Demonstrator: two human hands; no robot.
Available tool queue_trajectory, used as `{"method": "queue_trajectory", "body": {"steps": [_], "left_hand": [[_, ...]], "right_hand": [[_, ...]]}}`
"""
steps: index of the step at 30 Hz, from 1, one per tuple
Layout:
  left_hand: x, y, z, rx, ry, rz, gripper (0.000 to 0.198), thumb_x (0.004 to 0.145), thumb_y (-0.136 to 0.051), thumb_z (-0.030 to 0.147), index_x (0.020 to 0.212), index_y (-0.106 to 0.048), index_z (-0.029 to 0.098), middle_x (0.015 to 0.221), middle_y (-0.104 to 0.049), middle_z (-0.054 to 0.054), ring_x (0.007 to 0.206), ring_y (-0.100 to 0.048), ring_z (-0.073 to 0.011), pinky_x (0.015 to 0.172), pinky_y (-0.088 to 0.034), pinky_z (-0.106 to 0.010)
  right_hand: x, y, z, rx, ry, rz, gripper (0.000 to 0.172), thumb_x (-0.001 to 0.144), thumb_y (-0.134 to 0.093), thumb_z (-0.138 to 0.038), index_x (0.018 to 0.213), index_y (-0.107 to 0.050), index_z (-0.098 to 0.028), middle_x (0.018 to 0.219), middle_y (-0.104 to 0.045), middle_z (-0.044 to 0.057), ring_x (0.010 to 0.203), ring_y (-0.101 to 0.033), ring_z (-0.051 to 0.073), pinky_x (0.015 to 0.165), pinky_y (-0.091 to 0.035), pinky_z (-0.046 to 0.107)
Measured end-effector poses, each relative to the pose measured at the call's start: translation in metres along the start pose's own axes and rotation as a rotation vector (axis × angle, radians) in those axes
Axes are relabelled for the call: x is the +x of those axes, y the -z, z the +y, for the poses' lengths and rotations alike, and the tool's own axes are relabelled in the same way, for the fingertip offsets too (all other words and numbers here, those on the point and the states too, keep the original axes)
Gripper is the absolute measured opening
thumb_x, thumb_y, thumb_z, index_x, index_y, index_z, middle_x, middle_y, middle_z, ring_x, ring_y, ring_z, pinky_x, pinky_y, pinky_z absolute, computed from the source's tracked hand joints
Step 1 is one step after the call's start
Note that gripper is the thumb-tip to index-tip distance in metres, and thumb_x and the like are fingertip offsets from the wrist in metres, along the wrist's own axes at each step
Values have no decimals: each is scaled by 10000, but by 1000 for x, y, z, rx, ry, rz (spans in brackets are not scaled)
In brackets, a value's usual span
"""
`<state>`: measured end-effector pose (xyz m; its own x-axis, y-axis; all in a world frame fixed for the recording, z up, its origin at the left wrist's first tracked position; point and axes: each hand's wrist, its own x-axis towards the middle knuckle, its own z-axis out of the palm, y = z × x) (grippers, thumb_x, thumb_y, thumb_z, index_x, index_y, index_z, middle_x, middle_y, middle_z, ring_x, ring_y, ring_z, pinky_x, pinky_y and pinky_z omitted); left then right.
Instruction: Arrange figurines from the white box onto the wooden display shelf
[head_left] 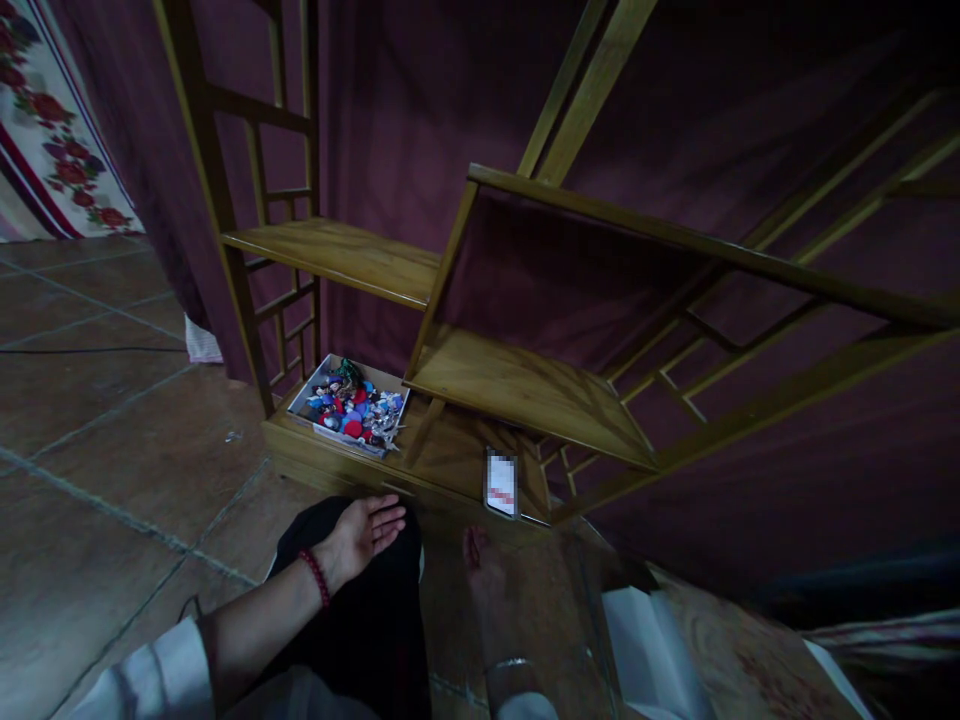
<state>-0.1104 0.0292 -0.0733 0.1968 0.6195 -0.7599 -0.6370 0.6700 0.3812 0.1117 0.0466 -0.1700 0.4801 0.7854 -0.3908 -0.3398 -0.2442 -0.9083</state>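
My left hand (365,530) lies on my knee, which is clad in black trousers (360,620). Its fingers are stretched out and it holds nothing. A red bead bracelet (316,576) circles the wrist, and a white sleeve covers the arm below it. My right hand (480,565) reaches forward over the floor tiles towards the bottom board of a wooden shelf unit (525,390). It is dim and smeared, so its fingers do not show clearly. A silver bangle (511,665) sits on that wrist. A phone (501,484) leans on the bottom board just beyond my right hand.
A shallow white box (349,405) full of several small colourful trinkets sits on the bottom board at the left. Dark red cloth hangs behind the shelves. An open white box (645,650) lies at the lower right. Brown floor tiles (112,440) spread to the left, and a flowered cloth (52,130) hangs at the far left.
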Motion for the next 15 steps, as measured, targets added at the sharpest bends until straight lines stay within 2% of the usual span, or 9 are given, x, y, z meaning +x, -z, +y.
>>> {"method": "queue_trajectory", "body": {"steps": [3,6,11,15], "left_hand": [[2,7,10,1,-18,15,203,760,-455,185,935,-546,135,843,-639,-72,656,-613,-126,616,-462,-229],[5,14,26,-7,-70,39,184,762,-457,168,911,-556,130,838,-636,-72,670,-617,-123,618,-470,-222],[14,26,61,-5,-189,176,137,761,-449,92,826,-566,120,734,-617,-54,601,-596,-95,578,-478,-195],[29,36,91,-28,-390,272,112,735,-482,37,724,-556,121,635,-580,-23,536,-555,-73,578,-487,-190]], "right_hand": [[-3,-16,5,74,-118,-25,28,671,-567,-233,681,-565,-207,736,-638,34,779,-635,172,762,-512,298],[-14,-44,4,108,-172,-104,135,594,-618,-216,721,-596,-176,732,-658,26,745,-636,143,739,-509,271],[-37,-97,-4,6,-71,-319,327,554,-704,-353,807,-638,-157,748,-673,42,694,-627,138,660,-497,249],[-48,-134,-9,-129,67,-441,374,594,-665,-434,846,-652,-158,760,-673,42,654,-609,118,644,-486,234]]}}
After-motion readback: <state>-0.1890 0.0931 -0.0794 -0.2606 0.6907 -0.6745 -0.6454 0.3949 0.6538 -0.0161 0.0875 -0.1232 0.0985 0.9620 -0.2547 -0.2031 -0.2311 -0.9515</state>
